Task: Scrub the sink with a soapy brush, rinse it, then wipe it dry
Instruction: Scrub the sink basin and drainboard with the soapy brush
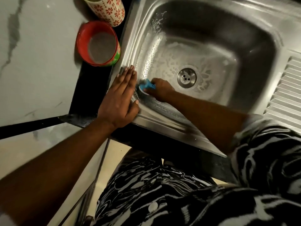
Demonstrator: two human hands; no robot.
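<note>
I am watching the right grip (160,89) curling round the blue brush (147,85), pressing it into the near-left corner of the sink (252,51), beside the drain (187,77). The left grip (120,98) is lying flat, fingers straight, on the sink's left rim. White suds (162,59) are coating the basin floor.

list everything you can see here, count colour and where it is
sink: one, steel, centre of view
suds: patches, white, on the sink's floor and left wall
drain: one, steel, middle of the floor
brush: one, blue, at the left wall
drainboard: one, steel, right of the basin
tub: one, red, left of the sink
cup: one, cream with red flowers, beyond the tub
counter: one, white marbled, far left
left hand: one, flat on the sink's left rim
right hand: one, grips the brush
</note>
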